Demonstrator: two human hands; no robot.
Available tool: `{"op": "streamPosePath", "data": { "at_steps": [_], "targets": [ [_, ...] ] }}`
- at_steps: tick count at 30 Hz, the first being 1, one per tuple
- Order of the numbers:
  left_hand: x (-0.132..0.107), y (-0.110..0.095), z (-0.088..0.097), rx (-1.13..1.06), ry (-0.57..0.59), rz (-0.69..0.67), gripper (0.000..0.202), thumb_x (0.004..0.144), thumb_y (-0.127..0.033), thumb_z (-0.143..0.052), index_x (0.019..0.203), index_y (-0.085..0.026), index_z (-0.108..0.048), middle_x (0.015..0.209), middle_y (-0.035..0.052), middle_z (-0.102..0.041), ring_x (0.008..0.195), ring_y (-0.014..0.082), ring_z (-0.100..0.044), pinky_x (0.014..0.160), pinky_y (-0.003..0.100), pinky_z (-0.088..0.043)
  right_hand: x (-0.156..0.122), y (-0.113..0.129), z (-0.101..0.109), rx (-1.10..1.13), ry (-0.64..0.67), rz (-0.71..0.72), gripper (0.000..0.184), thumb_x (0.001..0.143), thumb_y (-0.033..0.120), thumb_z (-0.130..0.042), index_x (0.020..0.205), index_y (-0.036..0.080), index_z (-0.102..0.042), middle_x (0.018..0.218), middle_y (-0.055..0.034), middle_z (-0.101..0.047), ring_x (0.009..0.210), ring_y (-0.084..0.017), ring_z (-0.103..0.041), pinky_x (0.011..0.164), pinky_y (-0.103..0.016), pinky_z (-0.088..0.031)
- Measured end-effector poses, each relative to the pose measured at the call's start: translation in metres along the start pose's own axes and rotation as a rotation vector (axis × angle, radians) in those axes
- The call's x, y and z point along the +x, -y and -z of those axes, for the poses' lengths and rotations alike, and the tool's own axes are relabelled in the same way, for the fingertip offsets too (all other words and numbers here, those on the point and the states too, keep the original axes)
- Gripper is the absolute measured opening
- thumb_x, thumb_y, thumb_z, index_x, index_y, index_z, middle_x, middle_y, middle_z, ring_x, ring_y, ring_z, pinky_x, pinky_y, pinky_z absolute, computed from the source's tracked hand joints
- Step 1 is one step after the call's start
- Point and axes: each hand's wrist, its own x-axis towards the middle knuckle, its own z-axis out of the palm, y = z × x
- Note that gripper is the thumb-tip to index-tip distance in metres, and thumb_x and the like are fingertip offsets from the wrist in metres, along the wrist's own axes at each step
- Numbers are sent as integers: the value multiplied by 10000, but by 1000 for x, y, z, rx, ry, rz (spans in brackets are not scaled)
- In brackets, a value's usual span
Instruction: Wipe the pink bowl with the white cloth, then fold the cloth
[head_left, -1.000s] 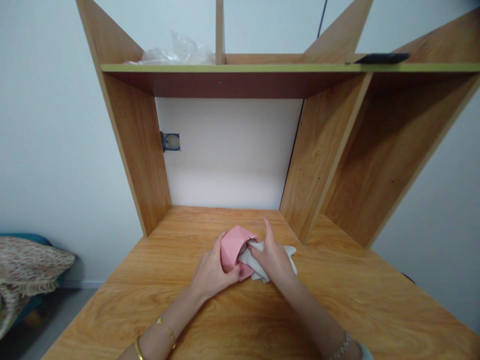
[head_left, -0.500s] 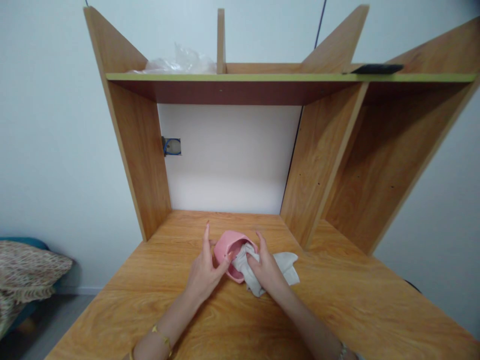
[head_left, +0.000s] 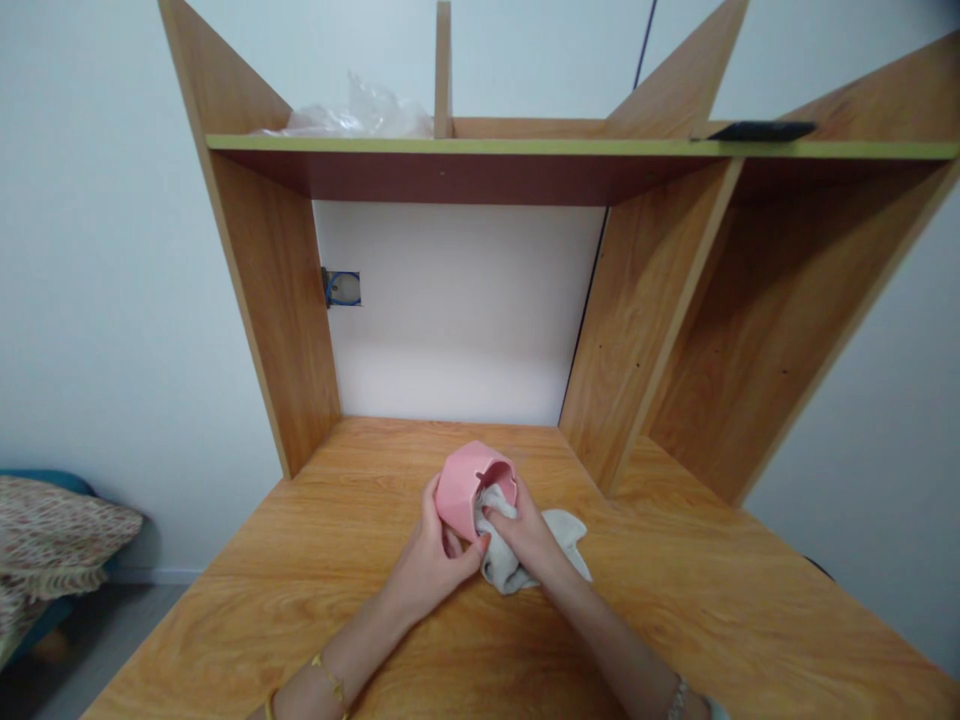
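Observation:
Tilted toward the right, a pink faceted bowl [head_left: 463, 487] with a notch in its rim is held above the wooden desk. My left hand [head_left: 439, 560] is closed around its lower left side, the thumb at the rim. A light grey cloth [head_left: 506, 568] is bunched in the bowl's opening, and its loose end trails to the right. My right hand [head_left: 527, 530] grips the cloth at the mouth of the bowl, thumb on top. The right fingers are partly hidden behind the cloth and the rim.
The wooden desk [head_left: 300, 580] carries a hutch with upright panels and a shelf [head_left: 442, 146]. On that shelf lie a clear plastic bag [head_left: 367, 112] and a flat black object [head_left: 765, 131]. A patterned fringed blanket [head_left: 60, 530] is at the far left.
The pink bowl has been turned and raised slightly, so more of its outside shows. My left fingers have closed around its side, and my right hand has moved with the cloth.

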Motion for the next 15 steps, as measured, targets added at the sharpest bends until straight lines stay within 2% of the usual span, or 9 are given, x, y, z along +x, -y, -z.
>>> {"op": "streamPosePath", "data": {
  "at_steps": [3, 7, 11, 15],
  "targets": [
    [0, -4, 3, 95, -33, 0, 704, 716, -317, -548, 1260, -138, -137, 904, 62, -577, 658, 137, -560, 617, 265, -462, 3, 0, 5, -110, -13, -18, 629, 609, 188, -558, 1189, 130, -321, 1050, -95, -578, 966, -197, -555, 854, -334, -416],
    [0, -7, 7, 219, -18, -58, 729, 673, -285, -568, 1271, -168, -169, 1007, 76, -570, 830, 191, -570, 724, 308, -452, 3, 6, 20, -383, -67, -10, 816, 628, 277, -593, 1308, 123, -170, 998, -108, -603, 913, -231, -585, 748, -327, -447],
    [-1, -10, 11, 361, -2, -56, 744, 657, -294, -557, 1293, -195, -183, 1004, 62, -590, 839, 214, -577, 731, 325, -446, -1, 18, 29, -684, -54, 15, 785, 707, 325, -535, 1344, 128, -121, 778, -81, -648, 718, -235, -627, 566, -274, -422],
    [0, -12, 18, 556, 25, -45, 758, 655, -399, -529, 1304, -172, -209, 852, 56, -630, 714, 237, -600, 670, 339, -443, -6, 28, 29, -794, 16, 58, 767, 743, 350, -503, 1358, 146, -92, 678, -54, -642, 653, -238, -625, 538, -267, -396]
  ]
}}
